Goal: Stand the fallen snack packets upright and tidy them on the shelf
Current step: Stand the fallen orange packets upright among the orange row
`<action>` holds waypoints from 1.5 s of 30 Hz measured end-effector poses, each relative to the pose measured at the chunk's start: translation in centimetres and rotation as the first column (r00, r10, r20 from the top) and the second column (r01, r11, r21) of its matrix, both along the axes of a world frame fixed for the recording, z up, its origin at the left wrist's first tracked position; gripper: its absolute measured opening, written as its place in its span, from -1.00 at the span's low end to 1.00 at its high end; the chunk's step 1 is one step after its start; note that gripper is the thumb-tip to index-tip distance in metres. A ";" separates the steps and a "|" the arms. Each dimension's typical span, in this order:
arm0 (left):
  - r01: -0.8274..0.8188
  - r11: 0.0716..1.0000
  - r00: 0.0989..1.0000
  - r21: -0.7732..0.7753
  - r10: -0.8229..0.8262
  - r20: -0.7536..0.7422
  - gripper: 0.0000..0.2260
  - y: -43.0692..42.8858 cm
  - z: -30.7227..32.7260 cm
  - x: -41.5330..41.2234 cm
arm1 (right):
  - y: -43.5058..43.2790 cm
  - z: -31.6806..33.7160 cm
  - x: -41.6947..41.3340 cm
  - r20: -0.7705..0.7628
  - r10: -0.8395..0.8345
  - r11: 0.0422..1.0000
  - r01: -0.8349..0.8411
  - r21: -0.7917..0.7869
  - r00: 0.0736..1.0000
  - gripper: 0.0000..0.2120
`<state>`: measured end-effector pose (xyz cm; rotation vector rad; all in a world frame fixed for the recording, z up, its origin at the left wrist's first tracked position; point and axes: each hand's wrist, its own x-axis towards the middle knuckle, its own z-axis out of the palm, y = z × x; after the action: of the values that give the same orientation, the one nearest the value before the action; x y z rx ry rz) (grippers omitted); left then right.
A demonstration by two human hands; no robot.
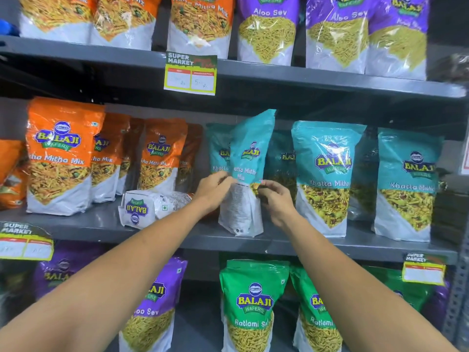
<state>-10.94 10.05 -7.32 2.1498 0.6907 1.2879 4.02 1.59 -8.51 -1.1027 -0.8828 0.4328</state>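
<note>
A teal Khatta Mitha packet [247,158] stands on the middle shelf [177,232], leaning a little to the right. My left hand [212,190] pinches its left edge at mid-height and my right hand [275,199] grips its right edge. To the left, an orange packet [152,205] lies fallen on its side, its white bottom facing me. My left forearm crosses in front of its right end. Other teal packets [327,179] stand upright to the right, orange ones [59,158] to the left.
Orange and purple Aloo Sev packets [269,29] fill the top shelf. Purple and green Ratlami Sev packets [251,306] stand on the bottom shelf. Price tags [190,73] hang from the shelf edges. A perforated metal upright [456,301] runs down the right side.
</note>
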 end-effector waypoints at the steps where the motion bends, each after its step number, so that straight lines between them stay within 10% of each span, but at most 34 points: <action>1: 0.045 0.998 0.999 -0.037 -0.045 0.009 -0.70 0.0 0.0 -0.1 | -0.1 -0.1 0.1 0.018 -0.007 1.000 0.006 0.008 1.000 -0.83; 7: 0.270 0.944 0.963 -0.188 -0.262 0.070 -0.68 0.1 0.0 -0.1 | -1.3 0.1 1.2 -0.157 0.144 0.988 -0.150 -0.027 0.977 -0.32; 19: -0.105 0.994 0.988 -0.032 0.108 0.114 -0.71 1.3 0.5 0.0 | -0.7 0.0 2.2 -0.027 0.107 0.987 -0.110 -0.121 0.994 -0.72; 33: 0.053 0.968 0.994 -0.243 -0.075 -0.082 -0.55 0.6 1.4 -0.1 | -2.0 -0.4 4.0 0.246 0.026 0.990 0.010 -0.143 0.969 -0.61; 35: 0.046 0.973 0.988 -0.228 -0.079 -0.136 -0.49 0.8 2.0 -0.7 | -2.5 -0.2 3.6 0.558 -0.188 0.972 0.235 -0.013 0.808 -0.70; 37: 0.012 0.990 0.976 -0.141 -0.042 -0.213 -0.44 1.6 3.1 -2.0 | -2.9 0.0 2.2 0.810 -0.384 0.906 0.349 0.238 0.444 -0.78; 40: -0.046 0.995 0.944 -0.089 0.014 -0.330 -0.53 3.8 4.8 -5.5 | -2.7 0.1 -2.4 0.925 -0.359 0.895 0.328 0.303 0.122 -0.88; 45: -0.347 0.927 0.628 0.141 0.342 -0.699 -0.64 8.6 5.1 -10.6 | 0.6 0.1 -10.1 0.929 -0.214 0.922 0.376 0.091 0.301 -0.81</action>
<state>-21.57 18.63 -2.24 2.5923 1.4835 0.5247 -6.04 2.22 -8.42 -1.6481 -1.6235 -0.5926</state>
